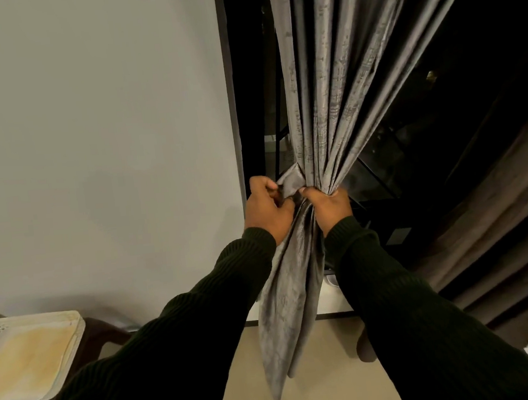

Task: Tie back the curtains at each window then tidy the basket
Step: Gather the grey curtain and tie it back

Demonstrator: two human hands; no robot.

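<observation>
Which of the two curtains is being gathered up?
The grey curtain in the middle: both hands, left and right, grip it at its waist. The brown curtain to the right hangs untouched.

Curtain (321, 104) before window (410, 121); wall (89, 136) left; basket (29, 354) lower left on chair (104, 331).

We see two arms, each covered by a long sleeve of dark, blackish-green ribbed knit. The left sleeve (186, 342) shows fine lengthwise ribs running down to a snug, close-ribbed cuff at the wrist. The right sleeve (429, 322) is of the same knit, with a matching cuff that bunches slightly. Beyond the cuffs, the left hand (265, 206) and right hand (331, 204) are bare, without rings or a watch.
</observation>
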